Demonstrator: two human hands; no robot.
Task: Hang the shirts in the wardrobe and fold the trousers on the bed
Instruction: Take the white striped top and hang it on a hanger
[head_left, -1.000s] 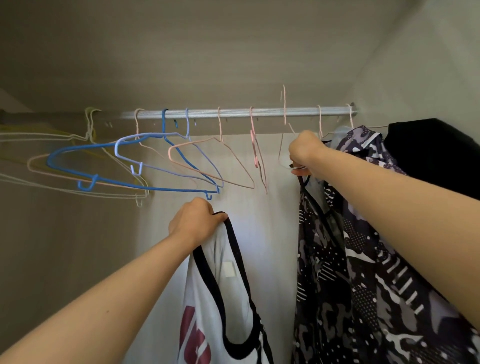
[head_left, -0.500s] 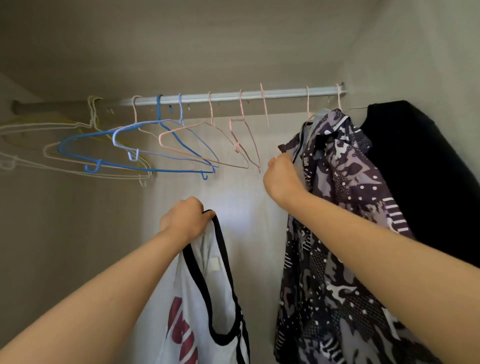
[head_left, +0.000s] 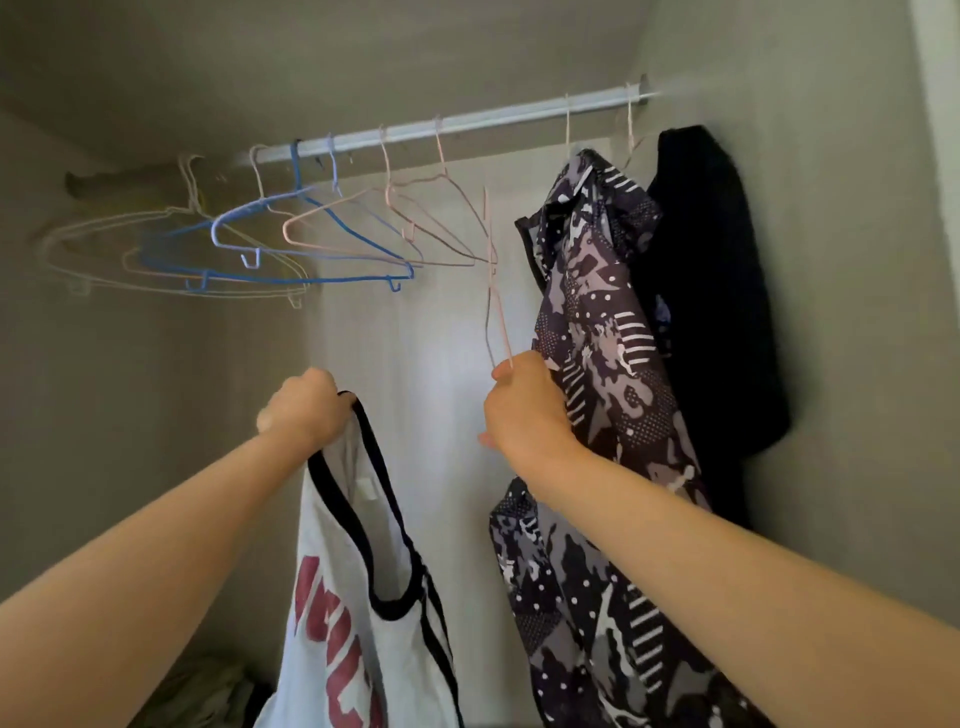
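Observation:
My left hand (head_left: 304, 408) grips the black-trimmed strap of a white sleeveless shirt (head_left: 353, 613) with red lettering, which hangs below it inside the wardrobe. My right hand (head_left: 522, 410) holds a thin pink wire hanger (head_left: 493, 291) upright, off and below the metal rail (head_left: 493, 118). A patterned black, grey and white shirt (head_left: 602, 322) hangs on the rail just right of my right hand, with a black garment (head_left: 711, 280) beyond it.
Several empty blue, pink and white wire hangers (head_left: 291, 244) hang on the left half of the rail. The wardrobe's right wall (head_left: 841, 312) stands close behind the black garment. A crumpled pile of cloth (head_left: 208, 691) lies low at the left.
My right hand has taken the pink hanger off the rail and lowered it to the left of the patterned shirt. The left hand keeps its grip on the white shirt.

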